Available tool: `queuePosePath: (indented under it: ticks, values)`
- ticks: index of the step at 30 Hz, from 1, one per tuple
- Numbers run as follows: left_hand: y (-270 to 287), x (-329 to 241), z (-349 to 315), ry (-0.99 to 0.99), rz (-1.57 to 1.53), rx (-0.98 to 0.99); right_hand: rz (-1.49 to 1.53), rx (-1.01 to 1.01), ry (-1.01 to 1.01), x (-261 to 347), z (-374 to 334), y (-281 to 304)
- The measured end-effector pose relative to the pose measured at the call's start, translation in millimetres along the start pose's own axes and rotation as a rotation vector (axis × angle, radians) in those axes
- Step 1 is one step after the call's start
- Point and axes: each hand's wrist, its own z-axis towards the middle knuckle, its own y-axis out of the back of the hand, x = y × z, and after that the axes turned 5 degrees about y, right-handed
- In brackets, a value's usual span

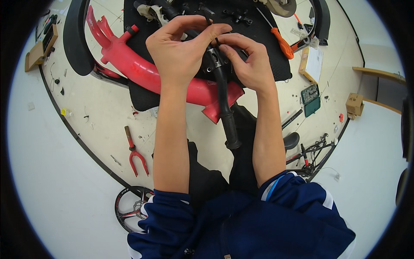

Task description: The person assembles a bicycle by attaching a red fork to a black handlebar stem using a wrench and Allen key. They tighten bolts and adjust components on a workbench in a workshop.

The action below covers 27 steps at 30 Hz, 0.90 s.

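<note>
A thin black strip (217,41) sits between your two hands, just above the clamp on a black handlebar (221,86). Your left hand (179,52) pinches it between thumb and forefinger, and the fingers of your right hand (252,62) pinch its lower end; most of its length is hidden behind them. The handlebar is slim and dull black, with shiny metal around the clamp and a ribbed rubber grip (231,131) pointing towards you. It lies across a thick, glossy red bike frame (133,64) resting on a black chair seat (142,97). Your left hand covers part of the handlebar's far half.

Beyond your fingers, small dark parts (238,17) crowd the seat, with an orange-handled screwdriver (282,43) at its right edge. Curved armrests (77,39) flank it. On the floor (95,134) lie a red fork (134,153), a wheel (117,205) and an open green case (312,106).
</note>
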Motion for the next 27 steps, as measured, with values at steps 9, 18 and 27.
queuePosePath:
  ticks: [9, 18, 27]
  values:
    - [-11, -8, -4, 0.051, 0.056, 0.005, 0.112, 0.005, -0.077, -7, 0, 2]
    - [-11, -7, -1, 0.111, -0.274, -0.241, -0.049, -0.012, 0.091, 1, 2, -5]
    - [9, 4, 3, 0.194, -0.451, -0.193, 0.248, -0.262, -0.129, -12, 1, 16]
